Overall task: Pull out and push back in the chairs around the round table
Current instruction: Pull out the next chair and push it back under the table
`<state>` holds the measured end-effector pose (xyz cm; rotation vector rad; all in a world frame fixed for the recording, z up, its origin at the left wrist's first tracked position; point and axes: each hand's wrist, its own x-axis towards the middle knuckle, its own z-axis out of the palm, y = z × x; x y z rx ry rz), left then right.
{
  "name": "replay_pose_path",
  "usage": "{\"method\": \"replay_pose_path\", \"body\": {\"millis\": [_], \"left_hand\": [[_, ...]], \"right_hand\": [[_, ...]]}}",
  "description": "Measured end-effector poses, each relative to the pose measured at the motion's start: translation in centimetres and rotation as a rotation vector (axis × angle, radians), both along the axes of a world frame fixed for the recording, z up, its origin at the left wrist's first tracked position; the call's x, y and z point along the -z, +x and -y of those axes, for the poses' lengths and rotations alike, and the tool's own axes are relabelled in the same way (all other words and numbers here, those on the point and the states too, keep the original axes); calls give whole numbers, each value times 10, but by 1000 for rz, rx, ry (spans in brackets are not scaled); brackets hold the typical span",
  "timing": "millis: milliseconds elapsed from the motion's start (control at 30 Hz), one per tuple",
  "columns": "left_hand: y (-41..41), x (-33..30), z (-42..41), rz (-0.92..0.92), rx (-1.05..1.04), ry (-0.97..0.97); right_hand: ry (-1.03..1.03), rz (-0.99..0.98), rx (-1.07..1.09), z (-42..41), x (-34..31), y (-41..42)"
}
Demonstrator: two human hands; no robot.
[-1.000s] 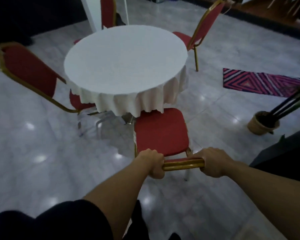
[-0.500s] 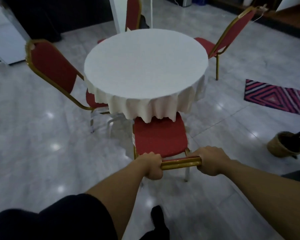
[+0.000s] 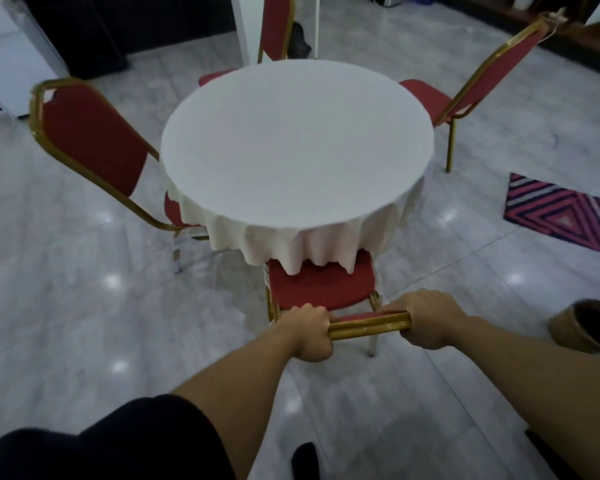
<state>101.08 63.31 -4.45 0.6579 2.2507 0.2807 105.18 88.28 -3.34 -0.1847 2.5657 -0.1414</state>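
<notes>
The round table (image 3: 297, 147) wears a white cloth that hangs in folds at its near edge. Directly in front of me stands a red chair with a gold frame (image 3: 321, 284); the front part of its seat lies under the hanging cloth. My left hand (image 3: 309, 332) and my right hand (image 3: 430, 318) both grip the gold top rail of its back, one at each end. Three more red chairs surround the table: one at the left (image 3: 90, 140), one at the far side (image 3: 274, 26), one at the right (image 3: 492, 71).
A striped pink rug (image 3: 561, 213) lies on the tiled floor at the right. A woven plant pot (image 3: 582, 327) sits near my right forearm. A white column (image 3: 243, 26) and dark furniture stand behind the table. My shoe (image 3: 303, 460) shows at the bottom.
The near chair has slid toward the table, so more of its seat is now under the cloth. I have stepped forward with it; both hands keep their grip on the rail.
</notes>
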Motion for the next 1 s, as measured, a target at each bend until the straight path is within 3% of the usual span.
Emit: {"method": "replay_pose_path", "body": {"millis": [400, 633, 767, 1000], "left_hand": [[-16, 4, -42, 49, -103, -72], [-24, -20, -58, 175, -134, -204], [-40, -51, -92, 164, -144, -275], [-80, -106, -170, -112, -210, -197]], "right_hand": [[-19, 29, -102, -48, 11, -35], [-264, 281, -103, -63, -1, -51], [-242, 337, -47, -94, -31, -64], [-302, 129, 88, -171, -85, -98]]}}
